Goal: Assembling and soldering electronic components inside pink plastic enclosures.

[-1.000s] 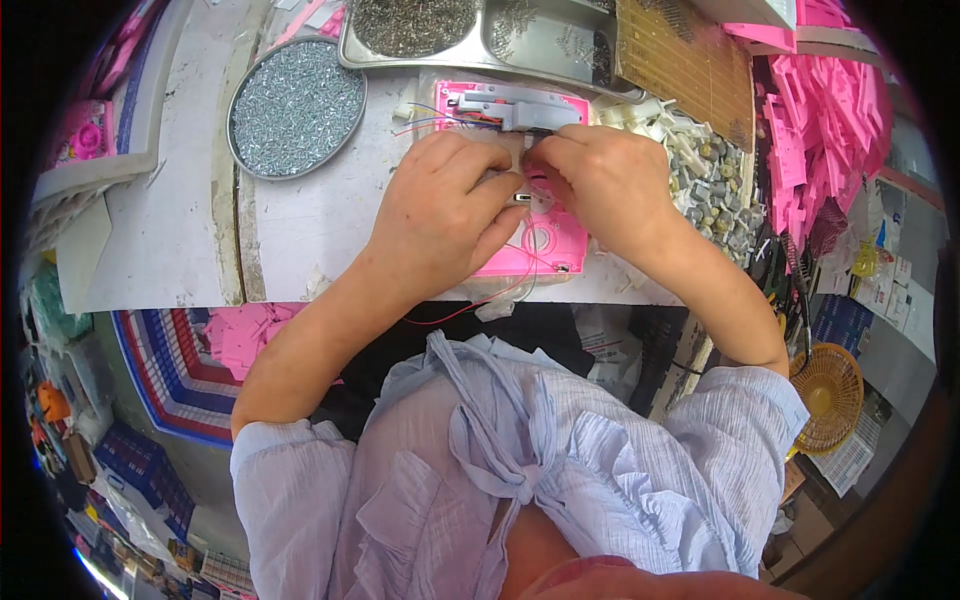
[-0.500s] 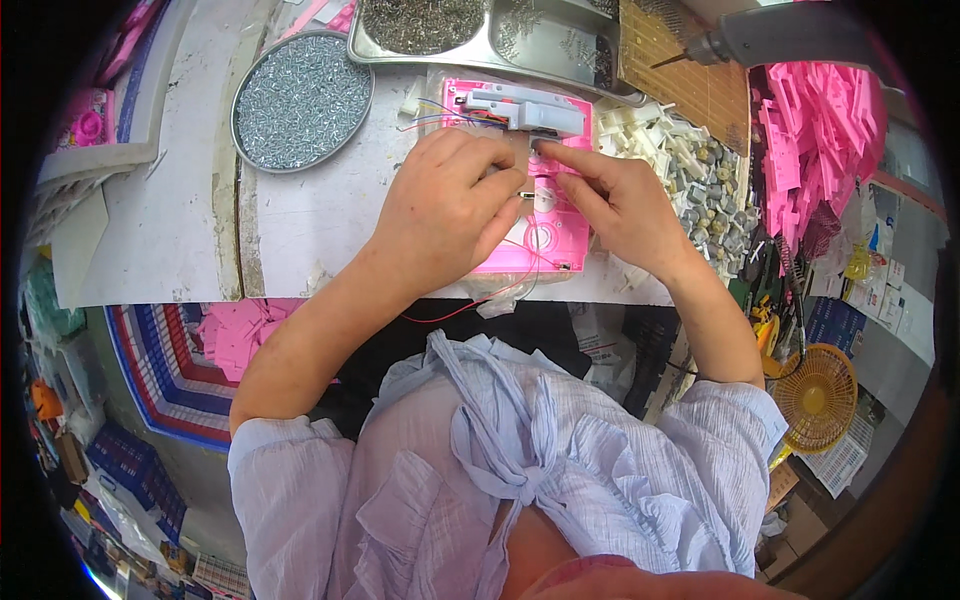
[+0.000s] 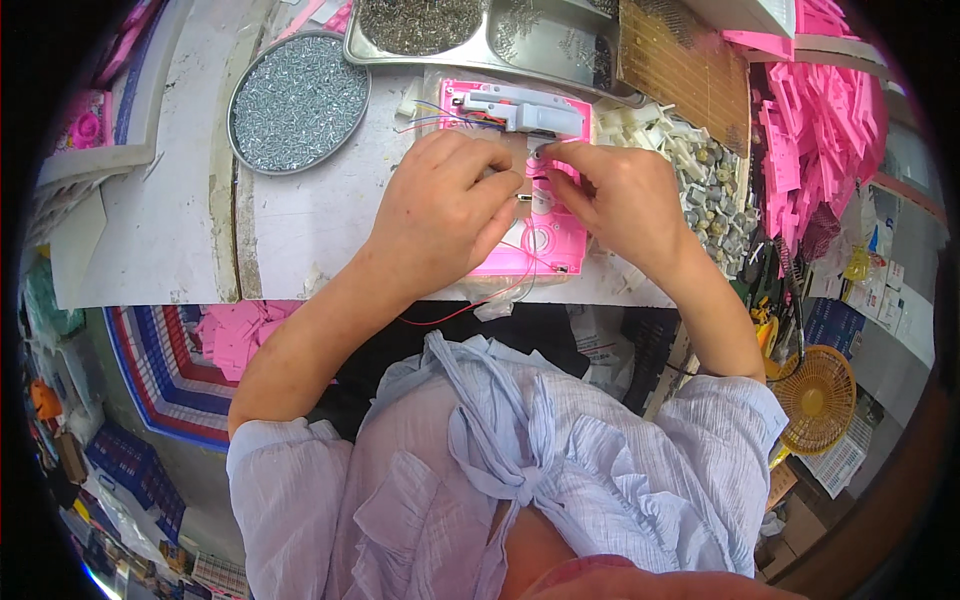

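Observation:
A pink plastic casing [image 3: 568, 240] lies at the table's front edge, with a grey-white plastic module [image 3: 545, 118] across its far end. Thin red, blue and dark wires run from it. My left hand [image 3: 440, 205] rests over the casing's left side, fingers curled closed around something mostly hidden; a small metal tip [image 3: 523, 198] shows at the fingertips. On the casing's right side, my right hand [image 3: 632, 200] has its bent index finger and thumb close together at a small fitting just below the module. What they pinch, if anything, is too small to make out.
A round tray of small silver screws [image 3: 300, 100] stands at left. Behind the casing is a metal tray [image 3: 485, 55] with more small parts. White and grey plastic pieces [image 3: 705, 190] and pink parts [image 3: 820, 140] pile up at right. A blue-white-red crate [image 3: 150, 365] sits below.
The grey power screwdriver at the upper right has gone out of view, and a white box-like edge shows there. My right hand has shifted slightly, its fingers more bent. My left hand stays nearly still.

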### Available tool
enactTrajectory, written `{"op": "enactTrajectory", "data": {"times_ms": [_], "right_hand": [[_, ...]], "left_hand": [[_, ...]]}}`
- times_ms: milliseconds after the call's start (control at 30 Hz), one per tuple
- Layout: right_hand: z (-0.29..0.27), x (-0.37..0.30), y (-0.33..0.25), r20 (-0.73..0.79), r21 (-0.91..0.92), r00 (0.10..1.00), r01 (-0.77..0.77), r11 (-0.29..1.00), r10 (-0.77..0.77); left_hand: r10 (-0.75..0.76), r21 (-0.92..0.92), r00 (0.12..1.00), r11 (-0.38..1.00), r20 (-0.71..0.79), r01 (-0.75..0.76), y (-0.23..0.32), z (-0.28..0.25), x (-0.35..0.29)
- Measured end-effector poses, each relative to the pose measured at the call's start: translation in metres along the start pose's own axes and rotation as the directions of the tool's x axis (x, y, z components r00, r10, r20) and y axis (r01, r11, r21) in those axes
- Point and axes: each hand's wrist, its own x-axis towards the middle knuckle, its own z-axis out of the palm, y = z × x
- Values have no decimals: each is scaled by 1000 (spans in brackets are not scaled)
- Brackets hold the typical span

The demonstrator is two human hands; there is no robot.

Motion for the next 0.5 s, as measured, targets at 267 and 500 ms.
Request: {"op": "enactTrajectory", "data": {"times_ms": [267, 500], "right_hand": [[1, 6, 9, 75, -8, 995, 63, 998, -62], [-4, 4, 7, 48, -41, 997, 55, 998, -53]], "left_hand": [[-9, 5, 1000, 1000, -12, 9, 1, 2, -1], [-206, 161, 975, 968, 80, 191, 12, 1, 19]]}}
